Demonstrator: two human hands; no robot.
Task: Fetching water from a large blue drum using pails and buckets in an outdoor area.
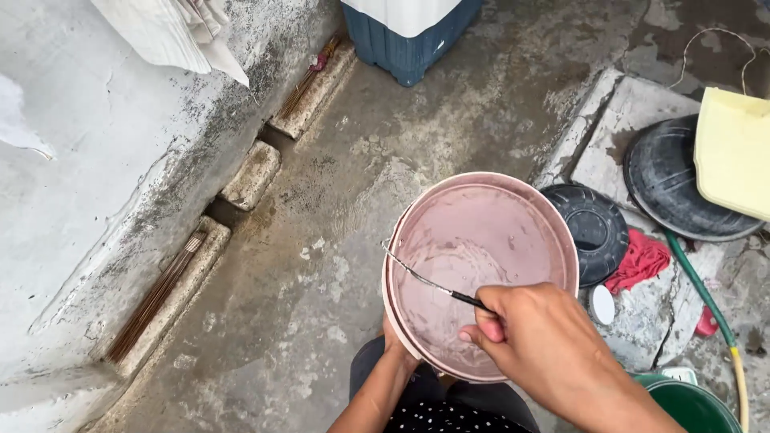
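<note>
Head view: looked steeply down on a wet concrete yard floor [321, 265], with the person's arms coming in from 6 o'clock.
Right hand: the right hand [537, 337] came up from 5 o'clock, knuckles upward, fingers curled shut around the dark grip of the wire handle [429, 282].
Left hand: the left hand [395, 343] reached from 6 o'clock to the bucket's near wall; only wrist and heel showed, so whether it gripped or merely propped I could not tell.
Bucket place: the pink bucket [480, 273] sat at centre frame, tipped so its mouth faced the camera, just above the person's dark spotted clothing [449, 413].
Bucket look: round, pale pink plastic, smooth inside, with a thin film of water and streaks glistening on the base; a thicker rim ringed the mouth.
Handle: thin grey metal wire, running from the rim at 9 o'clock across the mouth to the black grip.
Floor: rough, stained grey concrete, damp, mottled with dark patches.
Wall: at 9 o'clock a whitewashed wall [72, 200], blackened low down.
Around it: at 3 o'clock a black rubber tub [595, 228] just beside the bucket, a red cloth [642, 261] near it, a green hose [706, 301] further right, and a blue ribbed bin [409, 44] at 12 o'clock.
</note>
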